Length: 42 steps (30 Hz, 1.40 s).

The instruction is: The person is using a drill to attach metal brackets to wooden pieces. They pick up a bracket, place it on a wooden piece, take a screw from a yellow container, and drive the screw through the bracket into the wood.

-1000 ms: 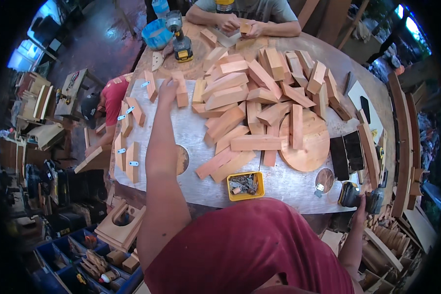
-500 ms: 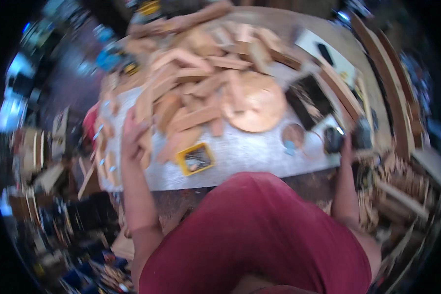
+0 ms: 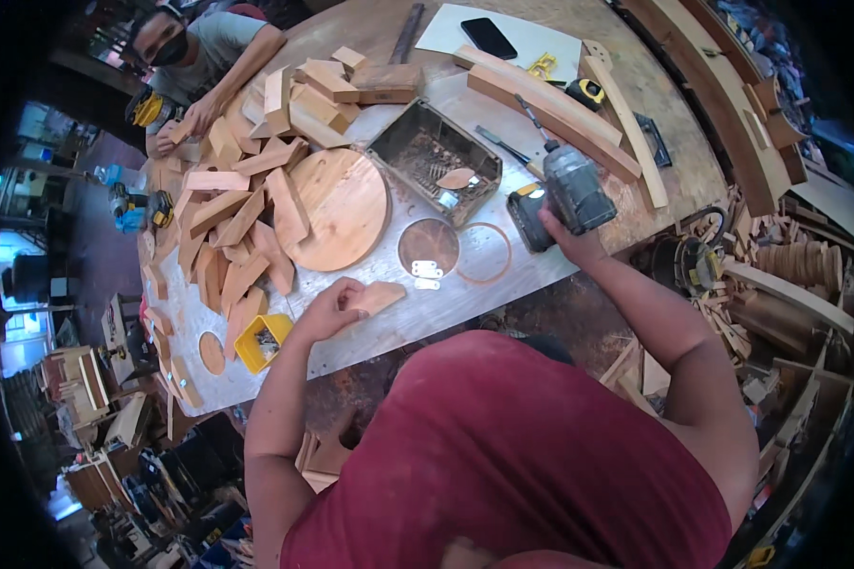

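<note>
My left hand (image 3: 335,308) is closed on one end of a small angled wood block (image 3: 380,298), low over the near part of the metal-topped table. Wrapped around the handle of a cordless drill (image 3: 579,185), my right hand (image 3: 576,245) keeps it at the table's near right, with the long bit pointing away from me. Several small white plates (image 3: 427,269) lie between my hands. A yellow box (image 3: 261,341) of screws sits left of my left hand. Beyond it are a round wood disc (image 3: 337,209) and a heap of cut wood blocks (image 3: 242,213).
A dark tray (image 3: 403,128) with small hardware stands mid-table. Long wood strips (image 3: 550,119), a tape measure (image 3: 586,92), and a phone (image 3: 489,38) on a white board lie farther right. At the far left, a co-worker's hand (image 3: 168,139) touches a block. Another drill (image 3: 128,204) is at the left edge.
The view has turned and sharpened. My left hand has come from beside the heap to the near table and now holds a wood block. The drill in my right hand shows clearly now.
</note>
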Tool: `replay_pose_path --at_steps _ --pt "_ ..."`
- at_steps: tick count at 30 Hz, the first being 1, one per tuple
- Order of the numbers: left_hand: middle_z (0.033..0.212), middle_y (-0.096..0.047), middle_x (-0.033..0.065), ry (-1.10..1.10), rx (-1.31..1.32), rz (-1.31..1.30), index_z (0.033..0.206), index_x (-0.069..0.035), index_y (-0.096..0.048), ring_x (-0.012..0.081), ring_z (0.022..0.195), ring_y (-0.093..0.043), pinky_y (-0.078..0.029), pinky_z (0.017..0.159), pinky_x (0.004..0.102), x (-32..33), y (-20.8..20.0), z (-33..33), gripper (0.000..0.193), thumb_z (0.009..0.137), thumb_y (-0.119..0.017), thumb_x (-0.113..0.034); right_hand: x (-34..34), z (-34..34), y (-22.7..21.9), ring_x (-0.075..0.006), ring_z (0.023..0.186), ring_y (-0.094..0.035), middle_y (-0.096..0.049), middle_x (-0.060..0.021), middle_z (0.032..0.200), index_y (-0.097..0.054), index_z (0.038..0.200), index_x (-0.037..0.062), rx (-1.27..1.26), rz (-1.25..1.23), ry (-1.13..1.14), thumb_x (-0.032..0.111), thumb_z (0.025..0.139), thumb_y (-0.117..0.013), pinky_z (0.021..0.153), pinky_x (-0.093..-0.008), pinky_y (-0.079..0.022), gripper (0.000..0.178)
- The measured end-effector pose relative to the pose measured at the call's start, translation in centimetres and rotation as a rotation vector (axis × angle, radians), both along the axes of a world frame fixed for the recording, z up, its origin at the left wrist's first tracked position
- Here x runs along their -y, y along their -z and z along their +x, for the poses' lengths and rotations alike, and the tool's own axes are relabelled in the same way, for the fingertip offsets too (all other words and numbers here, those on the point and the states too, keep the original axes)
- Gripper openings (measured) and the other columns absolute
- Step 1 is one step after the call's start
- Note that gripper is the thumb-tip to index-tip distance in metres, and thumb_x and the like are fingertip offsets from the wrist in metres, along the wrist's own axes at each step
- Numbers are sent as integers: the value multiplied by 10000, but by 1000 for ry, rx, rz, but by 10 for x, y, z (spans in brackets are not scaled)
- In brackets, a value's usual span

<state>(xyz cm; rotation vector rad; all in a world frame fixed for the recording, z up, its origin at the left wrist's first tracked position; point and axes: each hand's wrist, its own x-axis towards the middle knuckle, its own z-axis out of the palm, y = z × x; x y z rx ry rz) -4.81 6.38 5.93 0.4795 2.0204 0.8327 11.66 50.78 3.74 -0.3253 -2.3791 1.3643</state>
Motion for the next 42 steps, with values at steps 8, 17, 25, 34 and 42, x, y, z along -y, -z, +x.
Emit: replay_pose_path --at_steps 8,17,25,34,42 --pt "1079 -670 159 62 -907 177 1078 -58 -680 340 1023 -636 -500 898 423 -104 -82 -44 203 898 -625 -134 -7 -18 8 -260 923 -636 -656 -110 990 -618 1075 33 -286 282 -43 107 825 -741 818 -395 -502 288" --pt "1003 -713 203 420 -921 -488 988 -35 -739 348 952 -700 -559 820 450 -274 -33 -123 220 848 -581 -97 -4 -21 -11 -348 1030 -624 -658 -163 1123 -633 1174 31 -365 319 -46 166 807 -757 891 -445 -489 410" --pt "1021 -723 188 274 -916 -530 952 -36 -753 329 948 -719 -587 807 446 -284 14 -130 234 886 -540 -106 -5 -20 -6 -389 1099 -608 -646 -180 1177 -607 1242 39 -361 442 -112 136 812 -750 964 -484 -464 463" --pt "1115 -695 205 205 -791 -473 1036 -41 -731 361 1027 -687 -560 869 455 -281 -30 -124 246 853 -596 -136 -11 -23 36 -379 1065 -629 -666 -188 1106 -622 1192 33 -363 166 -60 163 814 -742 948 -468 -481 418" --pt "827 -641 62 -540 -614 235 1028 -13 -595 133 699 -632 -537 617 274 -107 -67 -42 239 841 -736 -61 -15 -20 52 -286 918 -637 -659 -129 1005 -621 1084 22 -296 128 0 171 848 -752 845 -417 -500 308"
